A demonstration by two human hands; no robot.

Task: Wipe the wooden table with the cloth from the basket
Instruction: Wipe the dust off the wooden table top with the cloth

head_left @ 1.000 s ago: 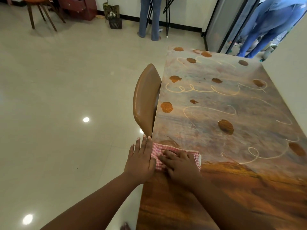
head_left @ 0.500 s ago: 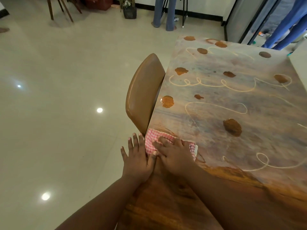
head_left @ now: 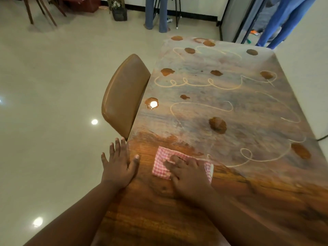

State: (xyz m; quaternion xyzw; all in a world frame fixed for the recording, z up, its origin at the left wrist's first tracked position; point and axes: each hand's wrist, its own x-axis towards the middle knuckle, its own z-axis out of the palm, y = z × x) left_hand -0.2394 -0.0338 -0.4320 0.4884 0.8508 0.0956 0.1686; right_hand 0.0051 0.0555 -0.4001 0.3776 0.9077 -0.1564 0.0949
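Observation:
A pink-and-white checked cloth (head_left: 162,164), folded flat, lies on the wooden table (head_left: 159,215) near its left edge. My right hand (head_left: 188,176) presses down on the cloth with the fingers spread over it. My left hand (head_left: 118,166) rests open at the table's left edge, thumb on the wood, apart from the cloth. Beyond the cloth the table top is dusty grey with several brown puddles (head_left: 217,125) and pale curly lines (head_left: 195,83). The strip nearest me shows bare shiny wood. No basket is in view.
A brown padded chair back (head_left: 124,96) stands against the table's left edge just beyond my left hand. A white wall (head_left: 305,71) runs along the right. Two people's legs (head_left: 156,15) stand on the tiled floor at the far end, beside a small plant pot (head_left: 119,13).
My right hand has slid the cloth to the right, away from the table's left edge. A gap has opened between the cloth and my left hand, which stays at the edge.

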